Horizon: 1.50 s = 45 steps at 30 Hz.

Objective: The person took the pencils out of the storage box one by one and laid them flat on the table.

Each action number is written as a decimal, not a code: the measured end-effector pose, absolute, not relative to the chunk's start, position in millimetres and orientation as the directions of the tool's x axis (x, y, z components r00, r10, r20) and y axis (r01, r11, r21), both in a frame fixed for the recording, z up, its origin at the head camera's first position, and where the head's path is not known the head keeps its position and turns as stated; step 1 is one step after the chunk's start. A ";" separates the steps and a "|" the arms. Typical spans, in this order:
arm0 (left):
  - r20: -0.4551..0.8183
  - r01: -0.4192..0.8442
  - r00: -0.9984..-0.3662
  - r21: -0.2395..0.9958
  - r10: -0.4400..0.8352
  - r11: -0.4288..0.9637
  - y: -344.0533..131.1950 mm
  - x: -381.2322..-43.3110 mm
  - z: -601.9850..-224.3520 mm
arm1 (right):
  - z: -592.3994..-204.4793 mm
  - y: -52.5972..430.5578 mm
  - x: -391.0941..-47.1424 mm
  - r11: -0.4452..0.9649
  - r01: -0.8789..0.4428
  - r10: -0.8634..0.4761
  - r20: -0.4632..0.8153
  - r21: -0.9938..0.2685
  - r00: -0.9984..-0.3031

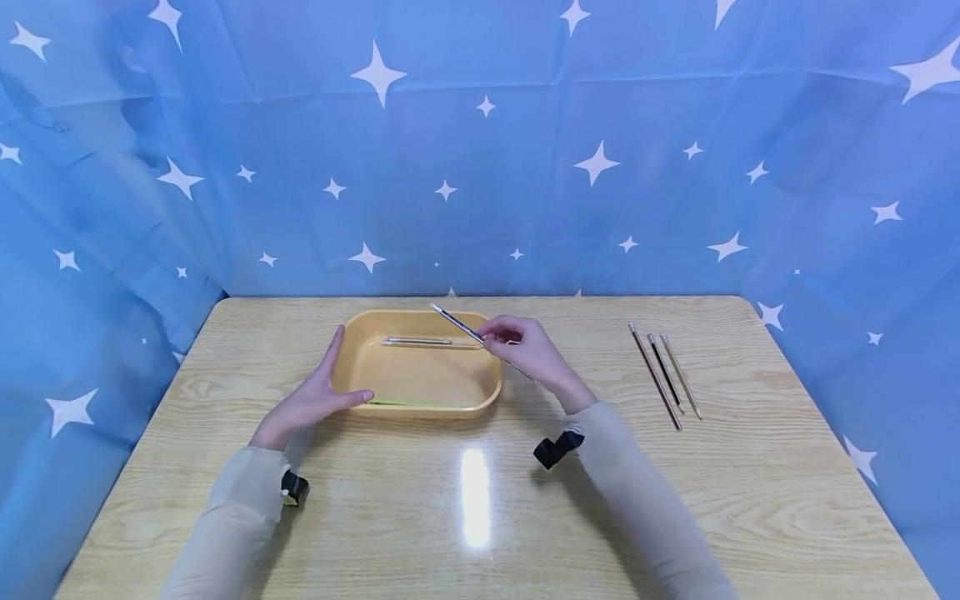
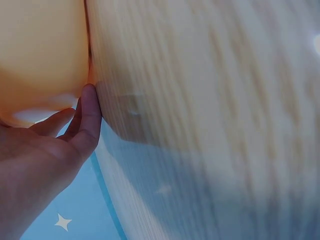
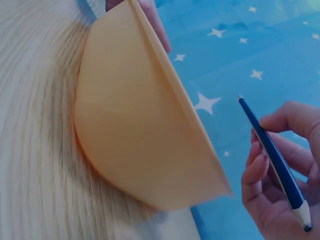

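Observation:
My right hand (image 1: 528, 346) pinches a dark blue pencil (image 3: 280, 165) between thumb and fingers, above the right side of an orange-yellow plastic tray (image 1: 420, 412). In the right wrist view the sharpened tip points down and the other end slants up. At the tray's left near corner is my left hand (image 1: 318, 396); its thumb lies over the near rim and its fingers rest against the outer wall. Inside the tray, slim pencils (image 1: 417, 341) lie along the far side. A light green pencil (image 1: 405, 403) is partly hidden by the near wall.
Three more pencils lie side by side on the wooden table (image 1: 750, 500) to the right: a brownish one (image 1: 655, 375), a black one (image 1: 664, 371) and a golden one (image 1: 681, 375). A blue star-patterned cloth (image 1: 480, 167) hangs behind the table's far edge.

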<state>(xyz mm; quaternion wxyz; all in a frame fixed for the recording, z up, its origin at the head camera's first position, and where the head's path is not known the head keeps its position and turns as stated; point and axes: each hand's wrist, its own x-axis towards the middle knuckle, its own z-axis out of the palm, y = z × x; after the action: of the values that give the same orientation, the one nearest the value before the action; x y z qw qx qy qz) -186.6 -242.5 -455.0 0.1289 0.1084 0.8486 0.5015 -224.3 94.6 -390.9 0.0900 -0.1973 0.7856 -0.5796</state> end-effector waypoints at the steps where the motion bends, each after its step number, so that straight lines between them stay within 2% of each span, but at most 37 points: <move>1: -0.111 0.054 -0.944 0.878 0.312 0.476 -242.6 -186.7 -454.7 | -391.2 98.0 -224.0 0.250 -0.208 -0.408 0.092 -0.946 -0.908; 5: -0.114 0.051 -0.944 0.877 0.309 0.478 -243.0 -187.4 -454.6 | -393.0 111.2 -222.9 0.243 -0.215 -0.381 0.111 -0.946 -0.918; 17: -0.107 0.058 -0.944 0.877 0.311 0.478 -243.1 -188.1 -455.1 | -408.8 151.2 -218.2 0.306 -0.144 -0.269 0.059 -0.941 -0.961; 25: -0.121 0.041 -0.946 0.876 0.301 0.481 -243.0 -187.6 -454.9 | -447.5 188.9 -226.0 0.334 -0.089 -0.211 0.017 -0.938 -0.977; 32: -0.117 0.042 -0.946 0.881 0.304 0.472 -242.7 -187.6 -454.2 | -455.6 211.9 -220.3 0.363 -0.085 -0.172 0.023 -0.928 -0.985; 45: -0.113 0.045 -0.945 0.885 0.307 0.464 -243.6 -188.5 -456.0 | -461.9 253.2 -214.0 0.514 -0.075 -0.081 0.039 -0.854 -0.996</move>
<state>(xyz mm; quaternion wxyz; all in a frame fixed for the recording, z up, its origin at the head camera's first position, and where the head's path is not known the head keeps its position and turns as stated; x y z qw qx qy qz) -188.5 -243.6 -456.0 0.1294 0.1041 0.8457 0.5072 -214.0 253.2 -461.9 0.0029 -0.0448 0.8701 -0.4909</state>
